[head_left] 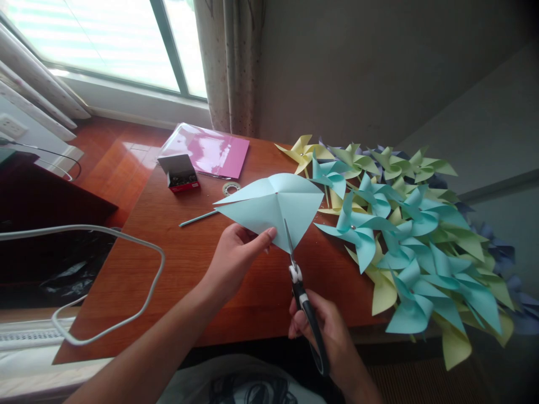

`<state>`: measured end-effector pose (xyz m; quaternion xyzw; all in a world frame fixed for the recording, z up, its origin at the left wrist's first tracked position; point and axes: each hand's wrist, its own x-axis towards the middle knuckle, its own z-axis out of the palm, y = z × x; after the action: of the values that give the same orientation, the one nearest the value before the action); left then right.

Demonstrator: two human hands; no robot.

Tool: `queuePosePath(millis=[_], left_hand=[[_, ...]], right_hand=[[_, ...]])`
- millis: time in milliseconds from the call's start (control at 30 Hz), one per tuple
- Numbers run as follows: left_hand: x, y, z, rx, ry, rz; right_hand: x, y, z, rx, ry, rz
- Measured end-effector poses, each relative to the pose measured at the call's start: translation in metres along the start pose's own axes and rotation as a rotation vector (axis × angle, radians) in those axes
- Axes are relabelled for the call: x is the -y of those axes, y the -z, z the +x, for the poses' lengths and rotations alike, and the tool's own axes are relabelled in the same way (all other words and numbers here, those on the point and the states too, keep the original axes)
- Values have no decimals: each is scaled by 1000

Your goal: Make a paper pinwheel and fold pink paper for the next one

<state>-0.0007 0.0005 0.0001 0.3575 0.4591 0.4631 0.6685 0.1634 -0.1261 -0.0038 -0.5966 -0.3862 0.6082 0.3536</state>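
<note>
Now, paper: we hold the creased light blue paper square (272, 210) above the counter (189, 269), tilted up toward us.
Left hand (236, 255): its grip pinches the sheet's near edge, thumb on top.
Right hand (326, 331): its grip is closed around the scissors (301, 286), whose blades sit in the lower corner along a crease.
Doing it well: we judge that short snips along the fold, stopping short of the centre, suit this cut.
Nearby: finished pinwheels (404, 241) piled at the right.
</note>
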Motion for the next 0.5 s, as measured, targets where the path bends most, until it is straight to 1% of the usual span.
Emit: queuePosePath(millis=[500], left_hand=[[-1, -2, -1, -7, 16, -13]], right_hand=[[0, -1, 1, -6, -22, -20]])
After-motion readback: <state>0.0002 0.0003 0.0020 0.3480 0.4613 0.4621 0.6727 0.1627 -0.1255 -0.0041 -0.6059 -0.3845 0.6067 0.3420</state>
